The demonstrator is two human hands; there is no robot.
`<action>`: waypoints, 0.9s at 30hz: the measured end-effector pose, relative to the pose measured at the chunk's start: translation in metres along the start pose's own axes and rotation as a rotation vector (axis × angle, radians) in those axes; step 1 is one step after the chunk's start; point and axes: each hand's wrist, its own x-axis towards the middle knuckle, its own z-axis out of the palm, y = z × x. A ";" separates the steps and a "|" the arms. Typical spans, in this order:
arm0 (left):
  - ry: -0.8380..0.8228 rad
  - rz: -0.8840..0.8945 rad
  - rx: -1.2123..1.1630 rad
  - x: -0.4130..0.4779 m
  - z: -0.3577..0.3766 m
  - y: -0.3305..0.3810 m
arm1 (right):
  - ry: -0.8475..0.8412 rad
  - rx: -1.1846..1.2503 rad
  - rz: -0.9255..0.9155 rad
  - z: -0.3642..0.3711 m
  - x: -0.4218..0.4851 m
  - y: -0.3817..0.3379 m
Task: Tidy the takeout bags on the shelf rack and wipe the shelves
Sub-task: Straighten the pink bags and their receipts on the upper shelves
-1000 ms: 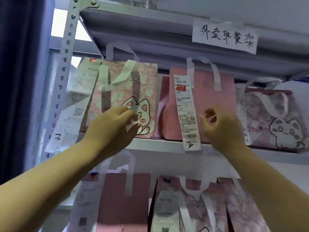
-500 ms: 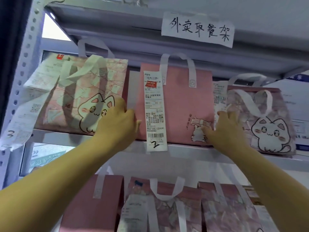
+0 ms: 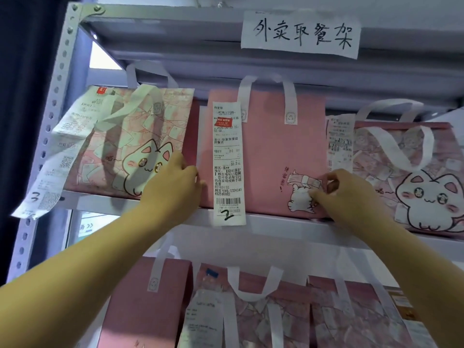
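A plain pink takeout bag (image 3: 273, 146) stands in the middle of the upper shelf (image 3: 271, 223), with a long receipt (image 3: 228, 162) marked "2" hanging down its front. My left hand (image 3: 173, 189) grips the bag's left edge, in the gap beside a patterned cat bag (image 3: 130, 141). At the lower right corner, over the small cat drawing, my right hand (image 3: 344, 194) has its fingers curled on the bag. Another cat bag (image 3: 416, 182) stands just to the right, touching it.
A handwritten paper label (image 3: 300, 33) is taped to the shelf above. The rack's perforated post (image 3: 50, 126) runs down the left, with a loose receipt (image 3: 57, 156) hanging over it. Several pink bags (image 3: 251, 312) crowd the lower shelf. A dark curtain (image 3: 22, 96) hangs at far left.
Both hands left the left cat bag and moved right to the middle pink bag's two sides. The right hand's fingers have since curled at its lower right corner.
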 end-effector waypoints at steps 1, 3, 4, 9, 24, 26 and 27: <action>0.006 0.002 0.000 0.000 0.000 0.000 | 0.004 -0.005 -0.007 0.000 0.000 0.000; 0.017 0.000 -0.003 -0.001 -0.001 -0.001 | 0.017 -0.003 -0.016 0.001 0.000 0.001; 0.023 0.000 -0.004 -0.001 -0.001 -0.001 | 0.018 0.003 -0.017 0.001 0.000 0.002; 0.088 -0.026 -0.038 -0.003 -0.008 0.000 | 0.036 -0.004 -0.023 0.000 -0.001 0.005; 0.151 0.355 -0.271 -0.024 -0.036 0.073 | 0.260 -0.253 -0.187 -0.061 -0.045 0.021; 0.133 0.393 -0.289 -0.027 -0.033 0.084 | 0.245 -0.317 -0.165 -0.071 -0.052 0.032; 0.122 0.410 -0.292 -0.029 -0.030 0.090 | 0.232 -0.344 -0.145 -0.076 -0.056 0.038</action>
